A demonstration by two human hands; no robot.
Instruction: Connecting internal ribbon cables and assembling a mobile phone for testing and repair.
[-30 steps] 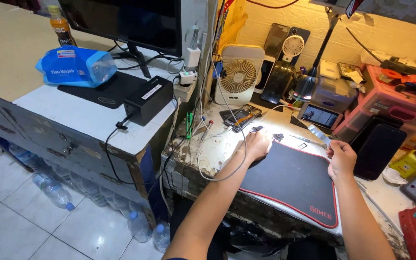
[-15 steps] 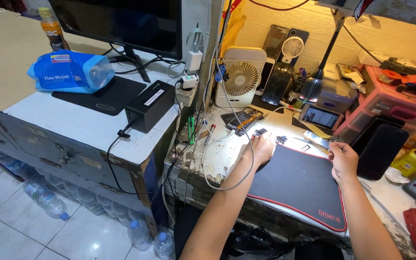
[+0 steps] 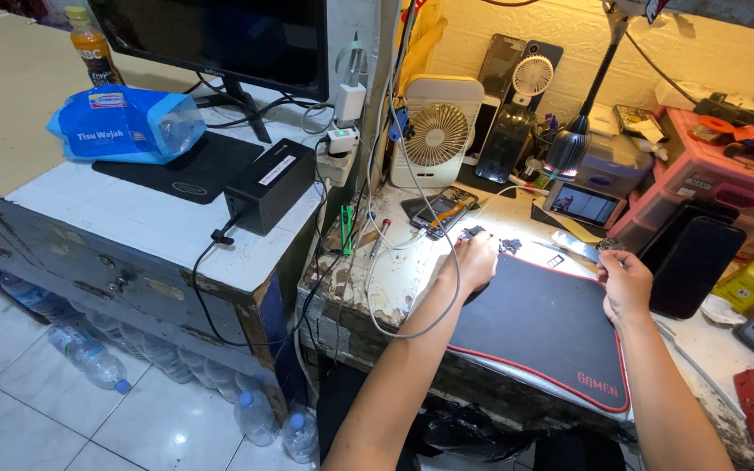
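A black desk mat with a red border (image 3: 534, 336) lies on the worn white workbench (image 3: 394, 279). My left hand (image 3: 476, 262) rests on the mat's far left corner, fingers curled over it, next to several small dark parts (image 3: 508, 246). My right hand (image 3: 626, 281) hovers at the mat's far right edge with fingertips drawn together; whether they pinch anything is unclear. Metal tweezers (image 3: 579, 249) lie just beyond the mat between my hands. A white cable (image 3: 434, 305) loops over my left forearm.
Behind the mat stand a small white fan (image 3: 436, 133), a desk lamp (image 3: 569, 148), an opened phone (image 3: 436, 212) and other phones. A black phone (image 3: 689, 262) lies at the right. The left desk holds a monitor (image 3: 220, 44), a black box (image 3: 270, 185) and a blue tissue pack (image 3: 124, 125). Water bottles (image 3: 89, 358) lie on the tiled floor.
My head has shifted a little, so the bench sits lower left in view. Both hands stay at the mat's far edge; the right one has drifted slightly.
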